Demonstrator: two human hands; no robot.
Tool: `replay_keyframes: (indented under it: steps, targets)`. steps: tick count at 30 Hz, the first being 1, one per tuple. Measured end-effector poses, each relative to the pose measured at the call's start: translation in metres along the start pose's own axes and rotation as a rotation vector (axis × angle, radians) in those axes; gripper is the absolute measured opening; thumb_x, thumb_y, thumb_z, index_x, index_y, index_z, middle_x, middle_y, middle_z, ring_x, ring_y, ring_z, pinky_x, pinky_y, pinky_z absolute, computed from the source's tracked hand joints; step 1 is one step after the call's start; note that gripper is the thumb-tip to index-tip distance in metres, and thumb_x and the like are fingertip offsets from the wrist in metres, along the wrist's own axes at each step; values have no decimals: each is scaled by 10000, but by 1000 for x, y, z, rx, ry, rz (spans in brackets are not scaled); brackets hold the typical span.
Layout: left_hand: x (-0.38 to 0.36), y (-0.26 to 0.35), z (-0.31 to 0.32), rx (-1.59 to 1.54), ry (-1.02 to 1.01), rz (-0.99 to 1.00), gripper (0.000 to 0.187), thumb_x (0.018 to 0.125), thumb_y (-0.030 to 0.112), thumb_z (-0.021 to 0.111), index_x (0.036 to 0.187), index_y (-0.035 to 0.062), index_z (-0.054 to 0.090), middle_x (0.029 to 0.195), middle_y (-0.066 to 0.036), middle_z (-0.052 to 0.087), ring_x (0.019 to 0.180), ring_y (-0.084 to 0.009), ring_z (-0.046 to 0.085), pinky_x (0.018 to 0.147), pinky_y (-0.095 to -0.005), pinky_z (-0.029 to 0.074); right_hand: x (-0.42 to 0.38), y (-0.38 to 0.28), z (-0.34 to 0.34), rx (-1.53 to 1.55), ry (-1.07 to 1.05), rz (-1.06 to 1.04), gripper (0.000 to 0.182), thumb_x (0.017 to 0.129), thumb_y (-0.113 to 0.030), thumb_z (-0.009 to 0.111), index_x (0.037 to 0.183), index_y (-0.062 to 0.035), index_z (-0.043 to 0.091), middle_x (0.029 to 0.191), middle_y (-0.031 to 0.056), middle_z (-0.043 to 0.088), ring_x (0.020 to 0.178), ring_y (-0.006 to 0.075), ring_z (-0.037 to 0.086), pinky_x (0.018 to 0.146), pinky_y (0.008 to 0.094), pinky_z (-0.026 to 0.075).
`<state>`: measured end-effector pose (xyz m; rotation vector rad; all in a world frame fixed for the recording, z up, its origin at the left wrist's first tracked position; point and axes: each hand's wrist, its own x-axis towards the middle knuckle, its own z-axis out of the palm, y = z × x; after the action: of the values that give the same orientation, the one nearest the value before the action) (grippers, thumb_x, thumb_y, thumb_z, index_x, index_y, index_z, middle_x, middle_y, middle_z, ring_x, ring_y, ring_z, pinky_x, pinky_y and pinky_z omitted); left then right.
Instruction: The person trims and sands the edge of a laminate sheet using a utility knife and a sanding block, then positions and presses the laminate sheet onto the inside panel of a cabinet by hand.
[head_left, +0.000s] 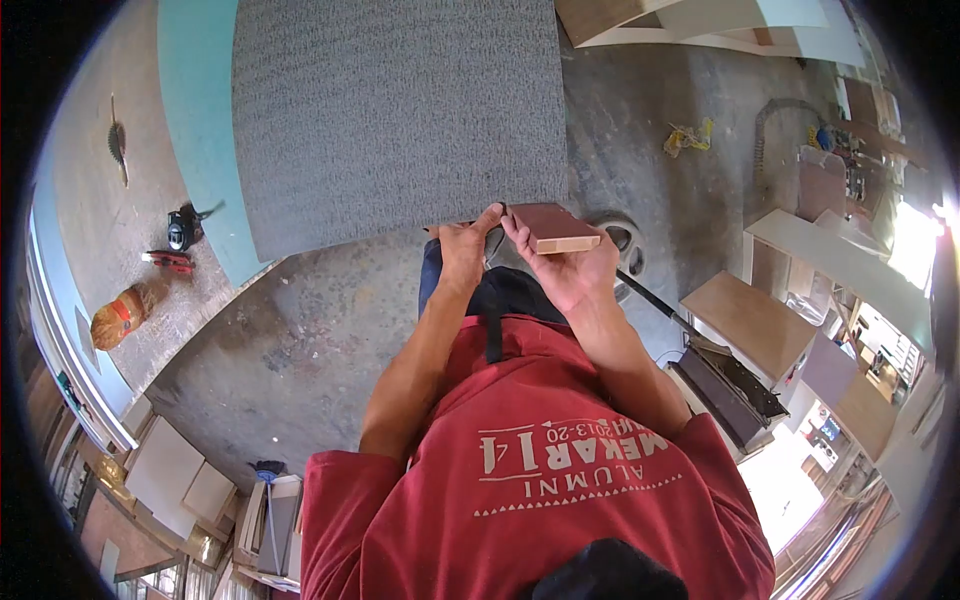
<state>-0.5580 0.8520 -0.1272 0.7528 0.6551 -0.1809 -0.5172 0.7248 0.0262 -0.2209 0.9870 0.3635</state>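
The right hand curls its fingers around a small wooden block, holding it at the near edge of the grey laminate panel. The left hand pinches that same edge, thumb on top. The block looks light, rigid and smooth-faced with raw pale sides, best taken across its short sides. The panel is speckled, flat, probably stiff and unwieldy.

Left hand grips the near edge of the grey textured panel. Right hand holds a small wooden block, possibly laminated board, just beside that edge, above the concrete floor.
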Motion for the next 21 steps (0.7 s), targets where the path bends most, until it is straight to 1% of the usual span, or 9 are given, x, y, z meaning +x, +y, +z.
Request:
replay_keyframes:
  steps: [3, 5, 6, 8, 12, 14, 18, 20, 21]
  targets:
    - [2, -1, -4, 54, 6, -53, 272, 856, 12, 765, 1106, -10, 662, 1036, -88, 704, 902, -201, 687, 858, -348, 562, -10, -2, 3, -44, -6, -3, 485, 985, -254, 323, 1251, 131, 450, 1213, 332, 516, 1143, 497, 550, 882, 505, 548]
    - [0, 0, -3, 24, 31, -104, 289, 849, 19, 776, 1115, -8, 664, 1045, -83, 705, 921, -195, 684, 871, -338, 551, -6, -4, -4, -74, -127, -6, 571, 990, -268, 331, 1387, 142, 357, 1404, 355, 382, 1332, 524, 384, 1001, 501, 517]
    - [-1, 0, -3, 13, 39, -121, 295, 847, 21, 779, 1118, -7, 665, 1048, -82, 705, 927, -193, 682, 875, -334, 547, -3, -3, -3, -74, -123, -8, 571, 990, -268, 331, 1387, 142, 357, 1404, 355, 382, 1332, 524, 384, 1001, 501, 517]
    - [0, 3, 0, -35, 10, -76, 304, 844, 29, 787, 1120, -5, 665, 1063, -73, 703, 944, -189, 676, 877, -331, 539, 7, 3, 5, -55, 47, -78, 482, 988, -240, 324, 1229, 159, 445, 1224, 353, 511, 1144, 483, 561, 918, 519, 544]
    - [-4, 14, 6, 110, 66, -77, 314, 845, 31, 789, 1132, 13, 664, 1074, -53, 697, 946, -180, 666, 856, -329, 535, 3, -1, 12, -44, 32, -34, 484, 988, -245, 329, 1238, 153, 444, 1224, 351, 516, 1118, 485, 570, 945, 526, 536]
    - [-7, 15, 8, 144, 113, -77, 299, 855, 16, 776, 1131, 22, 663, 1071, -42, 692, 944, -169, 660, 841, -325, 535, -16, -1, 18, -51, -38, -1, 492, 990, -256, 332, 1249, 148, 438, 1207, 345, 520, 1091, 483, 574, 955, 529, 529]
    - [-6, 11, 11, 46, 80, -5, 293, 859, 10, 772, 1131, 31, 664, 1065, -35, 690, 944, -156, 656, 823, -315, 535, -5, -6, -1, -27, -40, -47, 501, 991, -262, 335, 1262, 148, 432, 1230, 346, 517, 1134, 491, 555, 953, 526, 524]
    - [-6, 11, 12, 106, 68, 73, 164, 878, 141, 784, 945, 0, 734, 878, -60, 714, 755, -146, 644, 672, -290, 505, 11, -8, -1, 9, -37, 43, 576, 993, -242, 391, 1427, 129, 313, 1481, 351, 312, 1371, 507, 340, 1020, 513, 498]
    - [-7, 11, 12, 107, 70, 73, 164, 878, 141, 784, 945, 0, 734, 878, -60, 714, 755, -146, 644, 672, -290, 505, 7, -9, 5, 9, -36, 45, 576, 993, -242, 391, 1427, 129, 313, 1481, 351, 312, 1371, 507, 340, 1020, 513, 498]
